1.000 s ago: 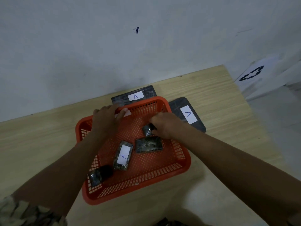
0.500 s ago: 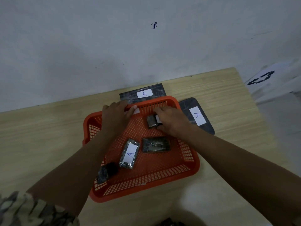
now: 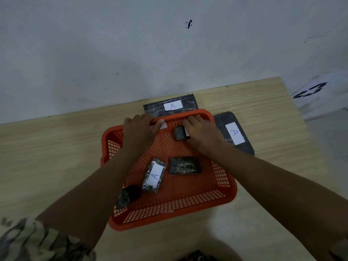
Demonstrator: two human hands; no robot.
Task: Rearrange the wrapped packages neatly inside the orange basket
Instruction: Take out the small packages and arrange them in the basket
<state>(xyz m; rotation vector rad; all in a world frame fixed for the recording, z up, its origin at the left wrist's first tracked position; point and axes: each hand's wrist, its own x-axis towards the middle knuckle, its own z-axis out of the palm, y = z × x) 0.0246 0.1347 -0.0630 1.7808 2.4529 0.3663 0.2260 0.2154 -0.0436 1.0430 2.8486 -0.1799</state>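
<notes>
The right hand (image 3: pixel 202 131) lies palm down at the basket's 12 o'clock end, fingers curled narrowly over a small dark wrapped package (image 3: pixel 180 133); the fingertips reach the far rim, and the package's left half shows beside the thumb. The left hand (image 3: pixel 140 129) sits at about 11 o'clock, fingers bent over the far rim of the orange basket (image 3: pixel 169 221), its thumb pressing a white-labelled package (image 3: pixel 163 126) that is mostly hidden (whether the hand truly grips it cannot be told).

Inside the basket, a package with a white "A" label (image 3: pixel 154 175) lies tilted near the centre. Just beside it, toward 3 o'clock, a dark unlabelled package (image 3: pixel 185 166) lies flat, the two apart by a narrow gap. At 8 o'clock a crumpled dark package (image 3: pixel 128 196) rests against the near-left wall, partly under the left forearm.

Outside, on the wooden table (image 3: pixel 56 147), a flat dark parcel marked "A" (image 3: pixel 172 106) sits at 12 o'clock against the basket, and another flat parcel marked "A" (image 3: pixel 235 135) lies at 2 o'clock, partly behind the right wrist.
</notes>
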